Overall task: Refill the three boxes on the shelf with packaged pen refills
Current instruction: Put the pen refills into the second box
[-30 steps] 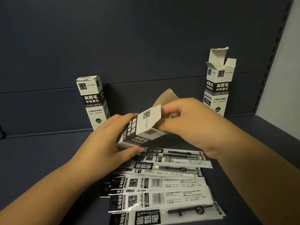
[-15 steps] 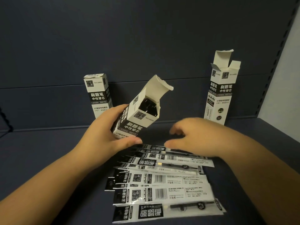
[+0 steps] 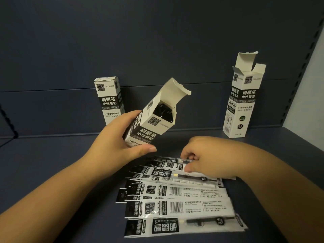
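My left hand (image 3: 121, 142) grips a black-and-white refill box (image 3: 154, 125), tilted toward me with its top flap open and dark packets showing inside. My right hand (image 3: 203, 158) lies low over the far end of a fanned pile of packaged pen refills (image 3: 175, 193) on the shelf, its fingers curled and pinching the topmost packet (image 3: 168, 161). A shut box (image 3: 109, 100) stands upright at the back left. Another box (image 3: 243, 100) stands at the back right with its flaps open.
The dark blue shelf floor (image 3: 43, 163) runs back to a dark rear panel (image 3: 157, 41). A slotted upright (image 3: 305, 67) and a pale side wall (image 3: 313, 95) close off the right side.
My right hand left the box's flap and dropped onto the refill pile, closing on the top packet. My left hand tilted the box so its open mouth faces me.
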Available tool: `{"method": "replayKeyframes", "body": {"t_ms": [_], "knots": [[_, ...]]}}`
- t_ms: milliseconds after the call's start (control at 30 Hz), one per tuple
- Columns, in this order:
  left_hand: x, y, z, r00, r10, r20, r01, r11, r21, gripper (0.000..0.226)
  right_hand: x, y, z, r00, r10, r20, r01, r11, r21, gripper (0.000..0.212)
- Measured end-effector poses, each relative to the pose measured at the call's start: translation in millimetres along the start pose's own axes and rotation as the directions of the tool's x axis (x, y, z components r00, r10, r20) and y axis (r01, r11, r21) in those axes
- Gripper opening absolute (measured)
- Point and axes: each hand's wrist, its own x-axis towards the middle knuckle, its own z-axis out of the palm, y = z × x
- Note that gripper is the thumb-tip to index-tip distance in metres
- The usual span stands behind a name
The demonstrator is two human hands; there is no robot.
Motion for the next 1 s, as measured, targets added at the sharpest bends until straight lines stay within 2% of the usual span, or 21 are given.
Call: {"method": "replayKeyframes", "body": {"t_ms": [167,433,1000], "knots": [[0.2,0.3,0.5,1.000,0.003,-0.001,-0.003,1.000,-0.001,0.064,-0.3,1.6,2.2,0.999,0.001,-0.037,0.001,0.999,0.041,0.017],[-0.2,2.4,-0.1,1.000,0.012,0.005,-0.012,1.000,-0.006,0.060,-1.0,1.3,0.6,0.998,-0.007,-0.056,0.010,0.999,0.046,0.010],[-0.6,2.1,-0.2,1.000,0.004,0.002,-0.004,1.000,-0.001,0.063,-4.3,-4.6,-4.2,0.981,0.017,-0.195,-0.013,1.000,0.022,0.018]]}}
